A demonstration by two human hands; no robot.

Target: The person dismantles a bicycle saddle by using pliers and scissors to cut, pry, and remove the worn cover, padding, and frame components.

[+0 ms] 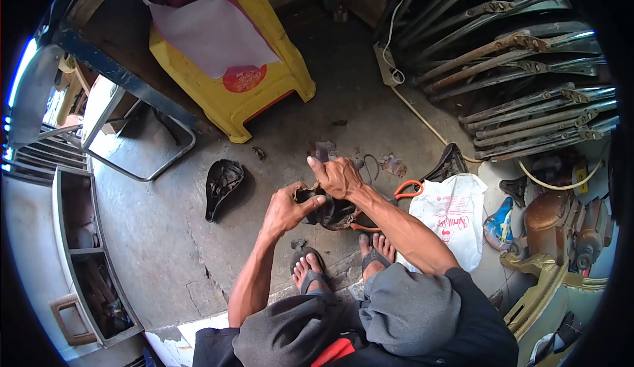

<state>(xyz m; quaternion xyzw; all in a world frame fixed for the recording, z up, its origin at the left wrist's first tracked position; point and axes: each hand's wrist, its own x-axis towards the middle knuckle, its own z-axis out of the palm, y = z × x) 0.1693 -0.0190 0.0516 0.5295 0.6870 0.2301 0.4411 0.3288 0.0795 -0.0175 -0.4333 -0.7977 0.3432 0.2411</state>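
Just in front of my feet, both hands are closed on a worn black bicycle saddle (328, 216). My left hand (288, 208) grips its left side, thumb lying across the top. My right hand (339, 178) holds the far edge with the thumb sticking out; whatever is under those fingers is hidden. A second black saddle (223, 187) lies on the floor to the left, its hollow underside up. Close to my right forearm, an orange handle loop (409, 189) shows, but the rest of that tool is covered.
A yellow plastic stool (277, 43) stands ahead with a cloth on it. Folded metal chairs (528, 70) are stacked at right. A white plastic bag (449, 218) lies right of my feet, near another saddle (450, 162). A cable (422, 121) crosses the floor.
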